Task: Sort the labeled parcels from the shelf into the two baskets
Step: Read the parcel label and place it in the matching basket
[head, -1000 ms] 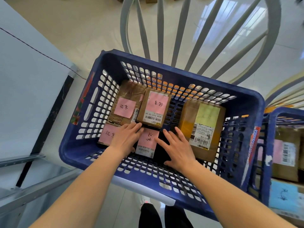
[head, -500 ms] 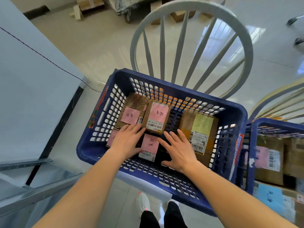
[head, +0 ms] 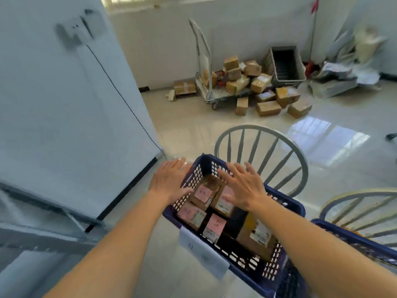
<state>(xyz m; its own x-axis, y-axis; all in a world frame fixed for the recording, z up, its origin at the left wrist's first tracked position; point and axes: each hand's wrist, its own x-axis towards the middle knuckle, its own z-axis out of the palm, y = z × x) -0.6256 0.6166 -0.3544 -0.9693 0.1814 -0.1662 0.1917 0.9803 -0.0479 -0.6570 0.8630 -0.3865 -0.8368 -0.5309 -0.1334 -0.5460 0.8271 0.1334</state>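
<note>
A dark blue basket (head: 285, 206) stands on a chair below me and holds several brown parcels with pink labels (head: 215, 225) and one with a yellow label (head: 258, 234). My left hand (head: 169, 181) hovers open over the basket's left rim, fingers straight, holding nothing. My right hand (head: 240, 186) is spread flat above the basket's far end, empty too. A second blue basket (head: 352, 239) shows at the right edge, with my right forearm across part of it.
A white spindle-back chair (head: 261, 154) rises behind the basket; another chair (head: 361, 208) is at the right. A pale panel (head: 64, 117) stands at the left. Far back, a trolley (head: 206, 82), a heap of cardboard boxes (head: 268, 97) and a grey crate (head: 285, 65).
Both hands lifted off the parcels and now hover open above the basket. My view swung upward, bringing the far floor, trolley and box heap into sight.
</note>
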